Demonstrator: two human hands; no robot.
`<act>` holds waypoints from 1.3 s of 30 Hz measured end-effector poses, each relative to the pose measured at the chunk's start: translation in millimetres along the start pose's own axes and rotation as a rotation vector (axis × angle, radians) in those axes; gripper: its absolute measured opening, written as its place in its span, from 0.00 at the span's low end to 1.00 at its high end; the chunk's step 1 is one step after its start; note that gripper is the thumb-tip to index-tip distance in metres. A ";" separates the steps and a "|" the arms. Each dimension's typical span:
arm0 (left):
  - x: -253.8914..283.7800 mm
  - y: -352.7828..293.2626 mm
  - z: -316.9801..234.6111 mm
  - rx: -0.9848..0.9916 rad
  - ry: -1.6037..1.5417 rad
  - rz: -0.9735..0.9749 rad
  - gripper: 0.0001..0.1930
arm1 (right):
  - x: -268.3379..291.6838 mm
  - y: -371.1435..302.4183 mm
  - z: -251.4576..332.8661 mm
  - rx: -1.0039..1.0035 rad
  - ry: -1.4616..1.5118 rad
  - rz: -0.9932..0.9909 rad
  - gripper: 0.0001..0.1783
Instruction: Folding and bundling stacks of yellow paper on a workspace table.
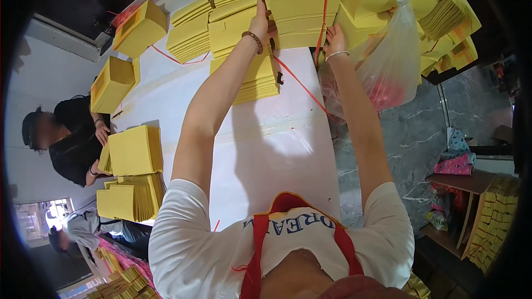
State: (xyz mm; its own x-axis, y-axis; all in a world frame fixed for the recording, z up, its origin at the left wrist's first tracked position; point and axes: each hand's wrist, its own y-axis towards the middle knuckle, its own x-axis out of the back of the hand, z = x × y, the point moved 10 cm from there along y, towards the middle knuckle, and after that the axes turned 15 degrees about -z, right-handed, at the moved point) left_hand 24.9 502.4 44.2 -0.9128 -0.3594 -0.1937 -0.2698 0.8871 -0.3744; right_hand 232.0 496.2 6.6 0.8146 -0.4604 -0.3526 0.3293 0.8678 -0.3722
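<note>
At the far end of the table, a tall stack of yellow paper sheets [296,14] stands between my hands, a red string [326,0] running down its right part. My left hand [259,23] grips its left edge, fingers partly hidden in shadow. Closed at its lower right edge is my right hand [334,41]. Smaller bundles of folded yellow paper [230,27] lie just left of my left hand. Beneath my left wrist rests another yellow bundle [256,84]. Beside my right wrist hangs a translucent plastic bag [400,50] with something reddish inside.
A white-covered table [277,155] spreads before me, a loose red string [299,82] across it. Yellow blocks [111,84] line its left side, where a person in black [72,138] handles a yellow stack [136,152]. A wooden shelf [460,188] stands at right on the grey floor [393,149].
</note>
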 end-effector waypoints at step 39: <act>-17.4 -12.6 -157.7 -0.038 -0.048 0.117 0.29 | -54.8 6.2 12.0 -0.428 0.498 0.222 0.40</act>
State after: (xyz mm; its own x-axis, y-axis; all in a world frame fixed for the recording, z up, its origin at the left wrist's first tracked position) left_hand -4.2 543.1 195.3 -0.9233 -0.2651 -0.2778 -0.1742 0.9339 -0.3122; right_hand 195.2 529.1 33.9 0.4915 -0.4005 -0.7733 -0.1201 0.8483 -0.5157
